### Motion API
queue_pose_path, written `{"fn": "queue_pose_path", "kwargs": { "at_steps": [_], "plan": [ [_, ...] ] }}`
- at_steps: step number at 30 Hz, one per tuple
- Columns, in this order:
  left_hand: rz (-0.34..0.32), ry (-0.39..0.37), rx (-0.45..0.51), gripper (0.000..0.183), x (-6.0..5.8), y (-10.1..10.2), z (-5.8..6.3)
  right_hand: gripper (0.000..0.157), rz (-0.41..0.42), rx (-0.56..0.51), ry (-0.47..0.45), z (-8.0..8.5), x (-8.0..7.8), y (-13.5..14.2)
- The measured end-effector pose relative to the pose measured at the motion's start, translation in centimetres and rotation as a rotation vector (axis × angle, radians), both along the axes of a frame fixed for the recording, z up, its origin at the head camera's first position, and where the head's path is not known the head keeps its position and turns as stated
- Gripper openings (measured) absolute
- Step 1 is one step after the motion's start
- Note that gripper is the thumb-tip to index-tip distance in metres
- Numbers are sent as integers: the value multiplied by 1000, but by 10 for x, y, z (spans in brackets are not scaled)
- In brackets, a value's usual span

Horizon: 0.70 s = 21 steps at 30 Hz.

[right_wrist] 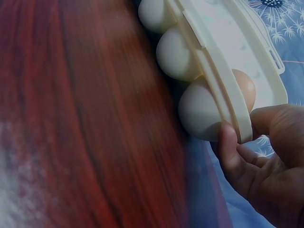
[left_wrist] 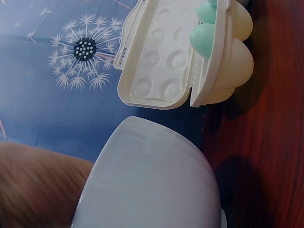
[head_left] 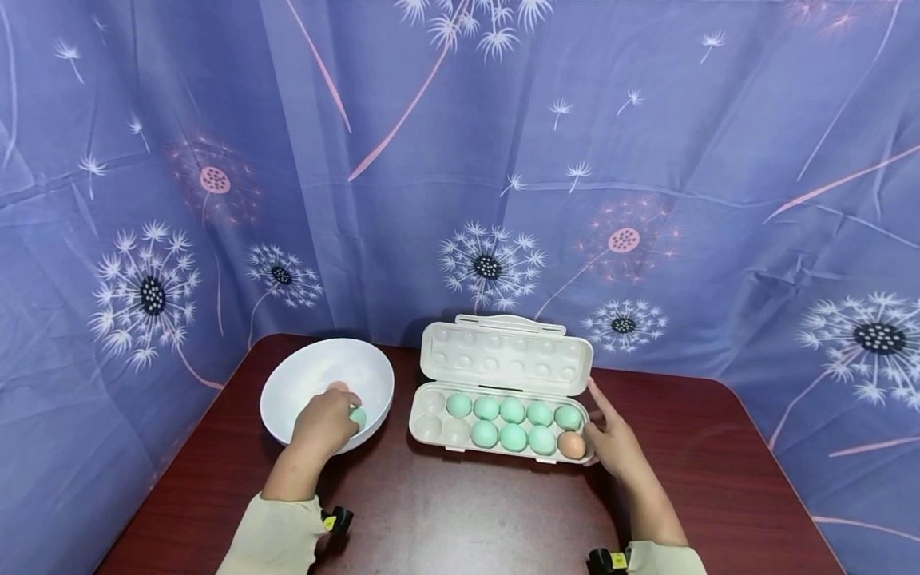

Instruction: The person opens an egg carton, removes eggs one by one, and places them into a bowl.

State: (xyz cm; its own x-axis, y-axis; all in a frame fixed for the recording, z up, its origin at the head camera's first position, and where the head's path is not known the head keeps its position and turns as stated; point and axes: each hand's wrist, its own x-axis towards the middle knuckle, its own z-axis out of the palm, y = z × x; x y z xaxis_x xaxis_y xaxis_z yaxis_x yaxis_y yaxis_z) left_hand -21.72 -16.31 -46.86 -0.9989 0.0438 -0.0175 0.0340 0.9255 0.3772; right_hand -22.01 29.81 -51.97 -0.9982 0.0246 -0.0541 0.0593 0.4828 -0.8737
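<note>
My left hand [head_left: 327, 419] reaches down inside a white bowl [head_left: 295, 375], thumb and finger round a green egg [head_left: 358, 418]. Beyond those fingers, partly covered, shows a brown egg [head_left: 338, 386]. In the left wrist view the bowl's outer wall [left_wrist: 152, 180] hides the fingertips. An egg carton [head_left: 456, 432] lies with its lid [head_left: 503, 351] raised. Several green eggs [head_left: 513, 438] fill its middle and right cups, with one brown egg [head_left: 572, 445] at the front right corner. At that end, my right hand [head_left: 614, 443] grips the carton's rim, index finger stretched towards the lid.
The dark red wooden table [head_left: 446, 503] carries the bowl at left and the carton at centre right. Close behind its far edge hangs a blue curtain [head_left: 402, 255] printed with dandelions. Cups at the carton's left end hold no eggs.
</note>
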Motion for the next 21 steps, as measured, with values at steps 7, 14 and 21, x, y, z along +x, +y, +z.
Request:
{"fn": "queue_pose_path", "kwargs": {
  "at_steps": [7,14,21],
  "plan": [
    [15,24,20,37,2,1,1,81,3,6,-1,2,1,0],
    [26,40,38,35,3,3,7,81,5,11,9,1,1,-1],
    [44,136,49,35,5,7,11,82,5,6,8,1,1,-1]
  ]
}}
